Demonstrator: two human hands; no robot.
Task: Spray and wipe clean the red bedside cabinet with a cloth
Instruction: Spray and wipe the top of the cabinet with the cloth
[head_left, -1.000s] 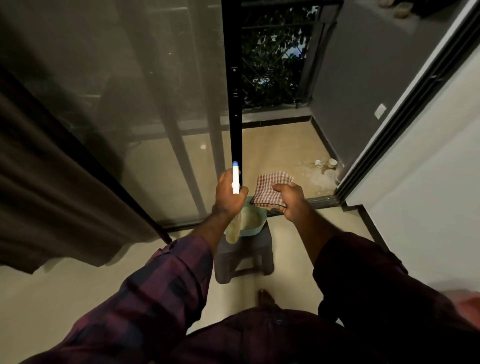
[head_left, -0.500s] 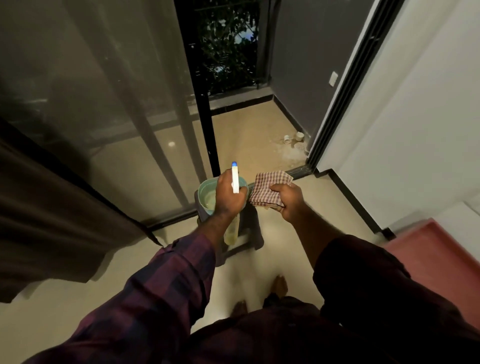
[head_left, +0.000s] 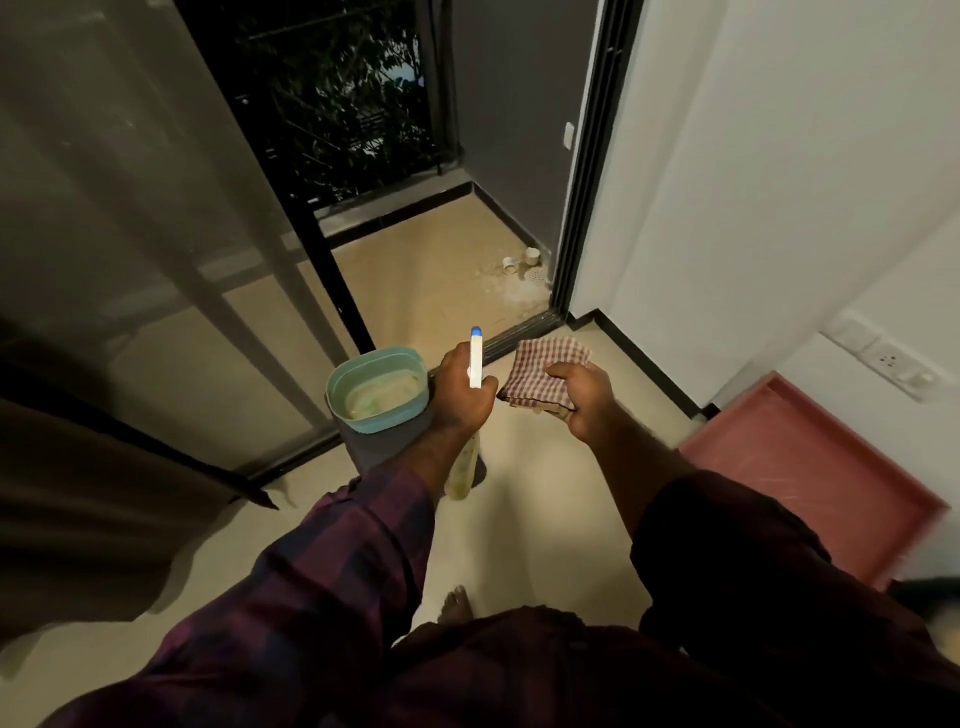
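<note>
My left hand (head_left: 460, 392) grips a spray bottle (head_left: 475, 358) by the neck; its white head with a blue tip sticks up and the pale body hangs below my wrist. My right hand (head_left: 584, 397) holds a folded red-and-white checked cloth (head_left: 543, 371) just right of the bottle. The red bedside cabinet (head_left: 810, 467) shows its flat top at the right, against the white wall, below and right of my right hand.
A teal tub (head_left: 376, 389) with liquid sits on a dark stool (head_left: 384, 447) left of my left hand. Glass sliding door (head_left: 156, 234) and open balcony doorway lie ahead. A brown curtain (head_left: 78, 493) hangs at the left. A wall socket (head_left: 893, 361) is above the cabinet.
The view has swung right: the tub and stool slid to the left and the red cabinet has come further into view. Both hands keep holding the bottle and the cloth.
</note>
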